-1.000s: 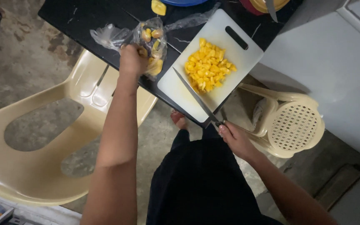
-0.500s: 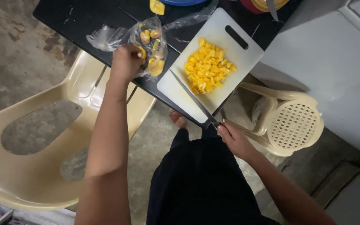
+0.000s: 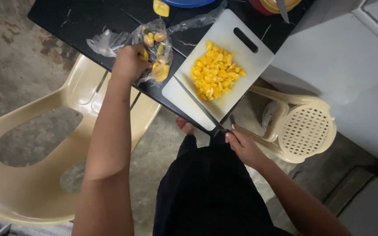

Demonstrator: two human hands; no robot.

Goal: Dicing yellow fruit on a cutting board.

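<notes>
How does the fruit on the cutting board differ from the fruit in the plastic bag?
The fruit on the white cutting board is diced into small yellow cubes, piled loose. The fruit in the clear plastic bag is in larger rounded pieces, paler and browner, with the left hand on it. Both sit on the black table.

Where Things Lie

We see the cutting board [image 3: 241, 57] on the table [image 3: 79, 19], with diced fruit [image 3: 215, 74] on it and the knife [image 3: 197, 102] lying along its left edge. The plastic bag [image 3: 154, 48] sits left of the board. One chair [image 3: 44, 153] stands below left, another chair [image 3: 302, 126] at right
</notes>
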